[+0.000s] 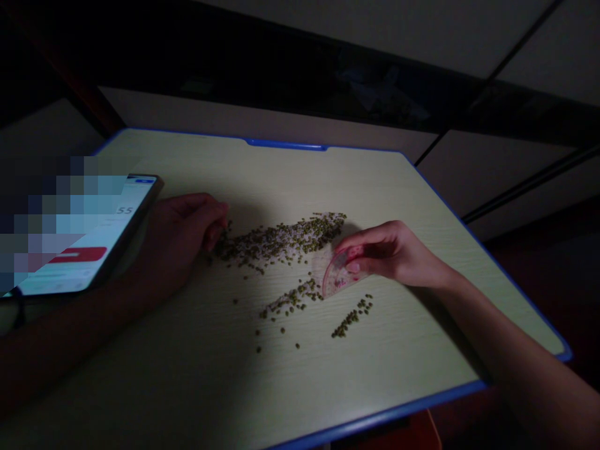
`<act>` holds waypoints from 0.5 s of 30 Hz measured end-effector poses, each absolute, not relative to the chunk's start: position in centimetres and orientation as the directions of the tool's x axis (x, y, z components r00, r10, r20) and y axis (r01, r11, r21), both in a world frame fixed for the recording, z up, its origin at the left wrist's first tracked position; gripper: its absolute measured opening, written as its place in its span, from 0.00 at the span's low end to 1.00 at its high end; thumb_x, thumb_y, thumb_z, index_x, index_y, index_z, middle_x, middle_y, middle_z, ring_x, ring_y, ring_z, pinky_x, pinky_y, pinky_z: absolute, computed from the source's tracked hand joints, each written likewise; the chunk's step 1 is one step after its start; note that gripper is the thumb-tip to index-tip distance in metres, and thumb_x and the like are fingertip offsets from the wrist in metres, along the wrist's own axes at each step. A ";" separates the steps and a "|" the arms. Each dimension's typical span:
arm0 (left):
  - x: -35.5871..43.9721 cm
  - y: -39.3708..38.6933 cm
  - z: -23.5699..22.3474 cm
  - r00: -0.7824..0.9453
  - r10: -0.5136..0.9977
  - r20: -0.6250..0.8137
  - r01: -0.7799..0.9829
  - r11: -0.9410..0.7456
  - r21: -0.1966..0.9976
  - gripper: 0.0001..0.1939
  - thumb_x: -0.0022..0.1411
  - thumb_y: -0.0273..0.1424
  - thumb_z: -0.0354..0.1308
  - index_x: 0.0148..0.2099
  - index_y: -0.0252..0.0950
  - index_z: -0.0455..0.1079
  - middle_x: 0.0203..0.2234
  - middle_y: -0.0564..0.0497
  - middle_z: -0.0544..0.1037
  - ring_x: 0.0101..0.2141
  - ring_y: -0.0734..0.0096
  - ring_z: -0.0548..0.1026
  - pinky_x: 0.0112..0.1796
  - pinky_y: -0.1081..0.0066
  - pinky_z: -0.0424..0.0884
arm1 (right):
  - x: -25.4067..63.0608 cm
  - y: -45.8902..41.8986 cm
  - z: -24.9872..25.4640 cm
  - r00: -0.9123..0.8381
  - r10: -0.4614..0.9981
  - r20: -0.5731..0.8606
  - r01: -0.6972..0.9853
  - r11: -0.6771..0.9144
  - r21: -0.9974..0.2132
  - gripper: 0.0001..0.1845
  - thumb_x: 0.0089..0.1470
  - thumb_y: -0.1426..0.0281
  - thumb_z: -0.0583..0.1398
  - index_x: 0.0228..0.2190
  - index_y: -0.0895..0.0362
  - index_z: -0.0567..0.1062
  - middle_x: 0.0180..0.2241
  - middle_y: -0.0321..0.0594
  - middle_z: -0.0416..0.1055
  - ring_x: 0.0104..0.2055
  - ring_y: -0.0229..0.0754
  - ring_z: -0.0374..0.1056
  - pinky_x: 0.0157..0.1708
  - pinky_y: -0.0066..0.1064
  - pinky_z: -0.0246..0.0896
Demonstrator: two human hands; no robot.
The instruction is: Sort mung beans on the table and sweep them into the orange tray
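My right hand (389, 253) pinches a clear plastic protractor (335, 275) with reddish markings, its curved edge standing on the table near the beans. A long heap of green mung beans mixed with white grains, seemingly rice, (281, 240) stretches across the table's middle. Closer to me lies a smaller mixed strip (290, 300), touching or nearly touching the protractor. To its right is a short row of green beans (351, 317) with no white grains visible. My left hand (192, 222) rests by the heap's left end, fingers curled together; whether anything is in them is hidden.
The pale table (187, 362) has a blue rim. A lit phone or tablet (112, 231) leans or lies at the left, partly blurred out. A few loose beans (282, 330) are scattered near the front. Pale cabinet fronts (506, 169) stand behind.
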State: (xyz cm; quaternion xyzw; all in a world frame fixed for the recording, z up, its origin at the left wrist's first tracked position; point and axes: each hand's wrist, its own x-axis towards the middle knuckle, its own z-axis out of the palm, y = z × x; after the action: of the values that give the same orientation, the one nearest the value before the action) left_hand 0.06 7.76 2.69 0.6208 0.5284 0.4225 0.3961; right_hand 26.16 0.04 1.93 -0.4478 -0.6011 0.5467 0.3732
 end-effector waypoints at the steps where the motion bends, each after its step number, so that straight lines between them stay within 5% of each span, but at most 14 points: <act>1: 0.0 7.8 2.6 0.085 0.991 0.105 0.316 -0.127 0.940 0.12 0.46 0.34 0.54 0.15 0.37 0.60 0.07 0.59 0.59 0.12 0.81 0.56 0.16 0.77 0.52 | 26.1 0.0 2.0 -0.319 0.947 -0.040 0.126 0.001 -0.992 0.13 0.42 0.82 0.65 0.33 0.60 0.81 0.24 0.35 0.74 0.24 0.31 0.67 0.25 0.24 0.65; 15: 0.0 7.8 2.7 0.071 0.992 0.101 0.327 -0.119 0.937 0.12 0.43 0.35 0.53 0.14 0.37 0.60 0.07 0.59 0.59 0.12 0.83 0.56 0.15 0.78 0.52 | 25.7 0.0 1.7 -0.291 0.957 0.008 0.108 0.041 -0.993 0.15 0.40 0.84 0.65 0.33 0.60 0.81 0.26 0.36 0.75 0.26 0.32 0.68 0.26 0.22 0.65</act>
State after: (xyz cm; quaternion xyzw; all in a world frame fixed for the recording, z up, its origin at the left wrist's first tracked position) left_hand 0.04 7.77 2.68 0.6172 0.5345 0.4227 0.3933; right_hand 25.73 -0.03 1.68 -0.4424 -0.6016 0.5327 0.3982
